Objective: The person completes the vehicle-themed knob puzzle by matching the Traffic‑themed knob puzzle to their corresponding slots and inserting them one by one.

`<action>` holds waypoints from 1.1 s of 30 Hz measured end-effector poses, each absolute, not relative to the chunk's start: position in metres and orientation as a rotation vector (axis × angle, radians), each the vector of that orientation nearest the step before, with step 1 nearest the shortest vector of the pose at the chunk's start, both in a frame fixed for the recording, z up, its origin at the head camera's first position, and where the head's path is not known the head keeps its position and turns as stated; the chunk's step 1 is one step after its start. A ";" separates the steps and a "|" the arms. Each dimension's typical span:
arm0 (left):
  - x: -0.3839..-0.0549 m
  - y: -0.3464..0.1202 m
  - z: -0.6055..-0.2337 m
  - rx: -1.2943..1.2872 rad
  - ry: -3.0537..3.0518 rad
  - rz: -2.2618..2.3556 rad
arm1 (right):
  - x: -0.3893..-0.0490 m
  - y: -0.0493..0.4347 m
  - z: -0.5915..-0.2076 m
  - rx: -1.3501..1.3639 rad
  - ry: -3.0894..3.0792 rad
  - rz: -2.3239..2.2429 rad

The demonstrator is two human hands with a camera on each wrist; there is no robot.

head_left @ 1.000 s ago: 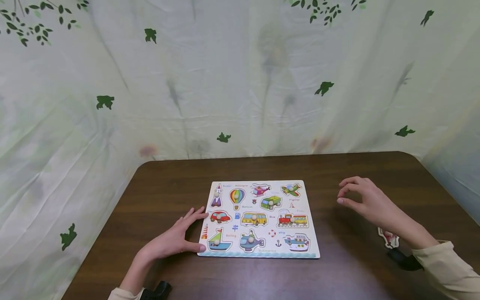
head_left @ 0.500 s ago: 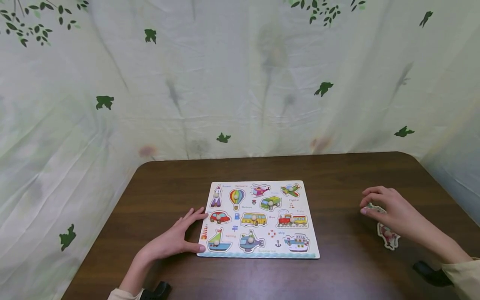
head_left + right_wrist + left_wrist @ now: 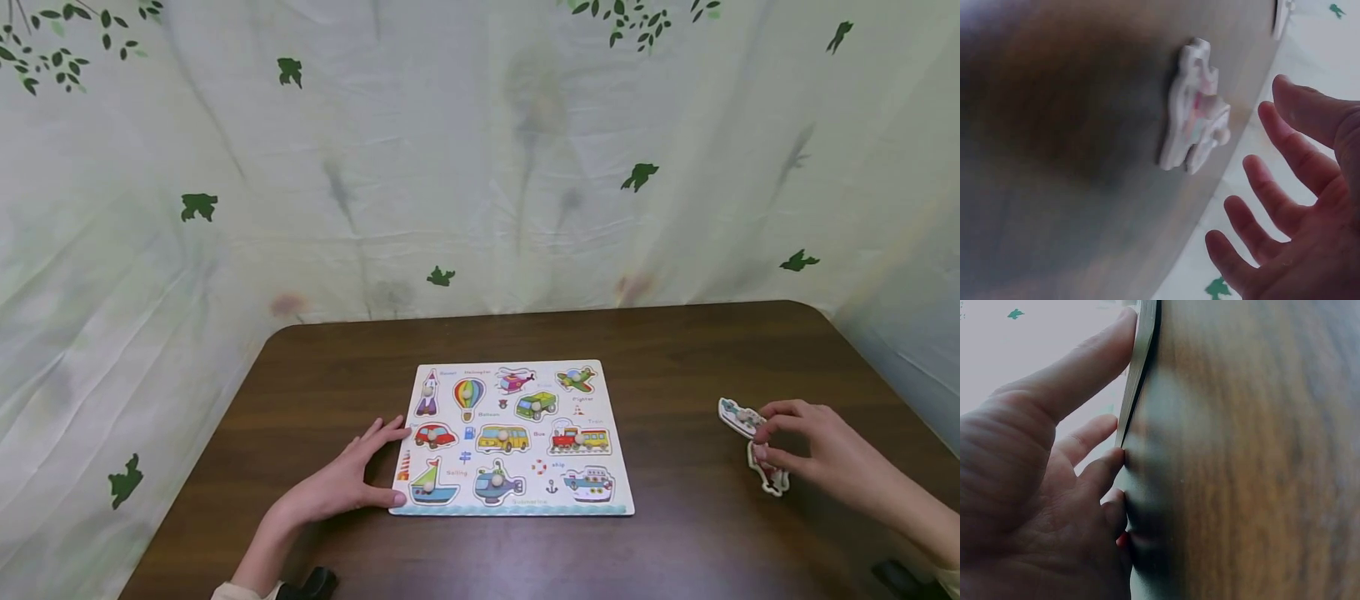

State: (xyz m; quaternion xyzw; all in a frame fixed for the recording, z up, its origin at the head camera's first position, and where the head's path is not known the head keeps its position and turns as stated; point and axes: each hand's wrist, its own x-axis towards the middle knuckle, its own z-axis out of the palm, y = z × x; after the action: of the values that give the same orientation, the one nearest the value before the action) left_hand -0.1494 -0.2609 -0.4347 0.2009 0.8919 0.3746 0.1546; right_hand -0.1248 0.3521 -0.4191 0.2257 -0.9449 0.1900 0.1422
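Note:
My left hand lies at the left edge of a white wooden knob puzzle board, its thumb and fingertips touching the edge. In the left wrist view, straight fingers meet the board's side. Over at the right, my right hand hovers by two loose cutout puzzle pieces. One is a grey-blue piece with a white border; below it lies a red-and-white piece, partly hidden by the thumb. In the right wrist view, loosely bent fingers hold nothing and stand apart from white knobbed pieces.
Vehicle pieces sit in the board, among them a yellow bus, a red train and a hot-air balloon. Dark brown wood forms the table. Behind it hangs a pale leaf-patterned curtain.
My right hand has moved right and toward me, down to the loose pieces, uncovering more of them. My left hand stays at the board. The head view has turned slightly right.

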 end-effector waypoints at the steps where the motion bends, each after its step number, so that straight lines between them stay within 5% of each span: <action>1: -0.149 -0.261 -0.435 0.574 2.556 1.072 | -0.123 0.353 -0.421 0.644 -2.728 0.542; 18: -0.149 -0.261 -0.434 0.572 2.560 1.065 | -0.111 0.360 -0.435 0.367 -2.920 0.485; 33: -0.149 -0.261 -0.434 0.571 2.557 1.072 | -0.117 0.351 -0.438 0.463 -2.817 0.483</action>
State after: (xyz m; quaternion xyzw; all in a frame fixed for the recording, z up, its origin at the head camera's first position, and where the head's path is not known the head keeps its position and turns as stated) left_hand -0.1491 -0.2614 -0.4344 0.1993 0.8925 0.3739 0.1546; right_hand -0.1174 0.3505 -0.4385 0.1589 -0.9656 0.1654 0.1228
